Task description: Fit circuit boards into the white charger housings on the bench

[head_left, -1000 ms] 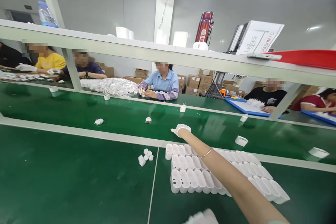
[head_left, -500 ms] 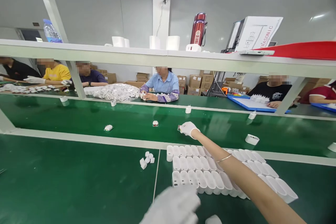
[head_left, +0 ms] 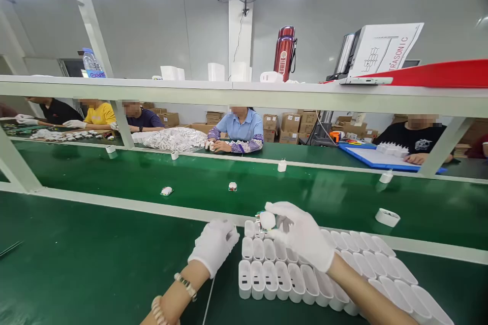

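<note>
My right hand, white-gloved, grips a small circuit board with a white block on it between thumb and fingers. It is above the back-left end of rows of white oval plastic housings. Left of those rows, my left hand, also gloved, rests low over the green table with its fingers curled. Whatever those fingers hold is hidden, and the small white cubes there are covered by the hand. Two similar boards with white tops, a left one and a nearer one, lie on the green belt.
Beyond the table's pale rail runs the green belt, carrying a white housing and small white adapters. Above it spans a white shelf on posts, with a red flask. Several co-workers sit across the belt.
My right hand has drawn back from the belt toward the housings with a circuit board. My left hand has moved forward and left onto the spot of the white cubes.
</note>
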`<state>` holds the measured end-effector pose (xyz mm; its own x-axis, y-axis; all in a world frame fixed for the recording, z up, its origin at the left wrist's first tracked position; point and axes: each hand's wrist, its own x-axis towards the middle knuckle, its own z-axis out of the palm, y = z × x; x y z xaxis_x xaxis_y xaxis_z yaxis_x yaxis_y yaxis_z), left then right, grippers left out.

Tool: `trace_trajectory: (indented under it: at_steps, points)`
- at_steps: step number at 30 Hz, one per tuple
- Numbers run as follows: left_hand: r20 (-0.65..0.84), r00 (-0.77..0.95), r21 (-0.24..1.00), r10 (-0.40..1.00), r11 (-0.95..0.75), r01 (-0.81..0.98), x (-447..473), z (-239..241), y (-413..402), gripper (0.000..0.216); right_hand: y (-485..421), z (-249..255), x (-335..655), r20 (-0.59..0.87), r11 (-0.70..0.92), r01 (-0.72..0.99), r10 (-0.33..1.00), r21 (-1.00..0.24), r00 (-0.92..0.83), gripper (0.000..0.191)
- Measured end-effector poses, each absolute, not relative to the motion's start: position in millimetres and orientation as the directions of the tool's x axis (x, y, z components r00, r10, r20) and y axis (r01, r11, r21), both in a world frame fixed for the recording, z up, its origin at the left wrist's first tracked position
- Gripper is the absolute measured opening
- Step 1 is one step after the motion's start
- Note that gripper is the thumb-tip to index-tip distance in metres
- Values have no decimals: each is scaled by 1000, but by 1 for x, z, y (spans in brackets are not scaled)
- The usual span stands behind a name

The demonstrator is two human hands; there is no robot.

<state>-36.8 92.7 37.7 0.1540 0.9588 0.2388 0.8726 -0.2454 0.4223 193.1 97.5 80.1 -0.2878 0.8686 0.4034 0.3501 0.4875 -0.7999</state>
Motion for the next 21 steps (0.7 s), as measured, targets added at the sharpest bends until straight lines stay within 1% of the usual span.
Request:
trace_trajectory:
  at_steps: [2, 4, 6, 8, 9, 10, 11, 13, 15, 18, 21]
  points:
    - [271, 147, 438, 951, -258, 861, -39, 42, 75, 23, 87, 80, 194, 435, 522, 410, 852, -748, -292, 39]
    - [298, 173, 439, 939, -296, 848, -39, 45, 56, 24, 78, 81, 194, 414, 532, 447, 845, -719, -339, 39]
    - [375, 254, 433, 892, -410, 802, -36, 45, 41, 20, 70, 80, 192, 384, 533, 449, 840, -717, -384, 40]
    - [459, 342, 444, 820, -545, 711, -33, 41, 32, 13, 62, 78, 190, 377, 541, 441, 832, -716, -407, 44]
    - [487, 372, 459, 790, -594, 661, -32, 38, 29, 15, 59, 76, 189, 381, 549, 435, 825, -714, -417, 47]
    - [496, 381, 480, 780, -612, 629, -31, 35, 26, 23, 56, 73, 188, 389, 559, 428, 819, -710, -422, 50]
    - [492, 375, 499, 786, -607, 618, -32, 31, 24, 32, 53, 70, 187, 397, 566, 422, 813, -708, -425, 53]
    - [473, 317, 514, 822, -550, 658, -34, 25, 21, 50, 48, 65, 185, 421, 582, 415, 804, -699, -420, 52]
    - [465, 267, 491, 844, -497, 716, -35, 20, 18, 65, 45, 63, 185, 453, 612, 405, 784, -679, -424, 49]
    - [490, 276, 433, 827, -506, 746, -37, 19, 15, 67, 42, 63, 184, 523, 688, 340, 716, -641, -462, 45]
    - [514, 293, 416, 807, -533, 737, -37, 22, 13, 67, 40, 60, 184, 549, 699, 328, 707, -635, -445, 48]
